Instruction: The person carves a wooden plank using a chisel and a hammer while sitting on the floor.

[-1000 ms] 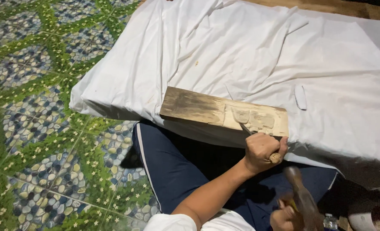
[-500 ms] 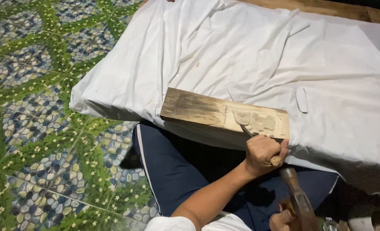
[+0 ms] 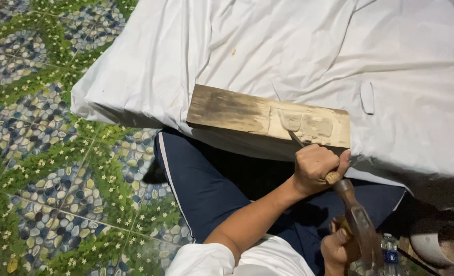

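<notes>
A long wooden plank (image 3: 237,110) lies on a white cloth, with shapes carved into its right part. My left hand (image 3: 314,166) is closed around a chisel (image 3: 294,139), whose blade tip rests on the carved area at the plank's near edge. My right hand (image 3: 339,245), low in the view, grips a hammer (image 3: 360,225). The hammer's head is up against the butt of the chisel handle.
The white cloth (image 3: 288,46) covers a raised surface across the upper right. My leg in navy trousers (image 3: 196,184) lies under the plank's near edge. Green patterned pebble tiles (image 3: 42,153) fill the left. A small bottle (image 3: 389,248) and a round bowl (image 3: 444,245) sit at the bottom right.
The hammer has moved up from lower right to meet the end of the chisel handle. My left hand and the chisel stay at the same spot on the plank.
</notes>
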